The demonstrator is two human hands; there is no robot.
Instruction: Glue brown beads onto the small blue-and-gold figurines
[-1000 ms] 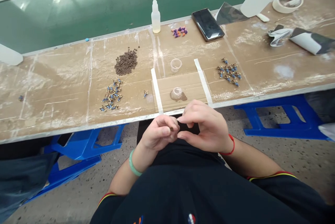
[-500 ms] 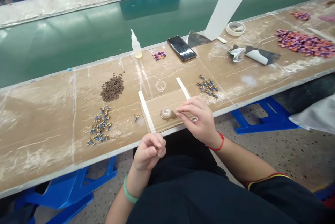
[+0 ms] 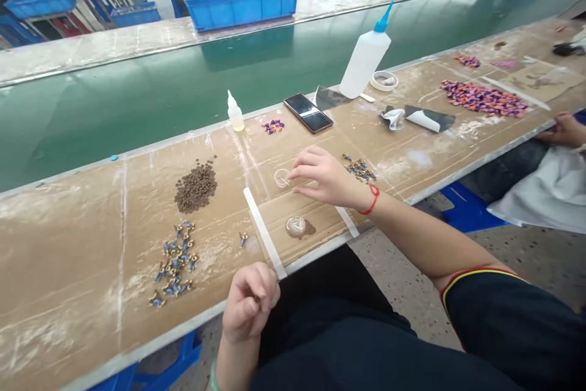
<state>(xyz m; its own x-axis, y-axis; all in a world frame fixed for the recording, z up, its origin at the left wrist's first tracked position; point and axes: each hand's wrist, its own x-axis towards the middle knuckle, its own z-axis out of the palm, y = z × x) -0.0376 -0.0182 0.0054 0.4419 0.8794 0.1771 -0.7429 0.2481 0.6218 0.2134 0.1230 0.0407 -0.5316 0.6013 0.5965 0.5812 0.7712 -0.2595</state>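
Observation:
My left hand [image 3: 251, 302] is closed in a pinch in front of the table edge, with a small brown piece [image 3: 257, 300] showing between thumb and finger. My right hand [image 3: 323, 179] reaches over the table, fingertips drawn together at the rim of a small clear cup [image 3: 281, 179]; what they pinch, if anything, is too small to make out. Below that hand, a clear, shiny dome-shaped piece [image 3: 295, 226] sits on a cardboard sheet [image 3: 274, 211] between two white strips [image 3: 263, 229]. One small blue-and-gold piece [image 3: 243, 239] lies left of the strips.
Left are piles of brown discs [image 3: 196, 186] and blue-and-gold pieces [image 3: 176, 263]; more such pieces [image 3: 359, 169] lie right. Behind are a small dropper bottle [image 3: 235, 113], purple-orange pieces [image 3: 273, 127], a phone [image 3: 308, 113], a large white bottle [image 3: 365, 64] and tape [image 3: 383, 80]. Another person's hand [image 3: 565, 130] is far right.
My right hand has moved from beside the clear dome, forward to the small cup. My left hand keeps its pinch. The view has tilted up, showing more of the background.

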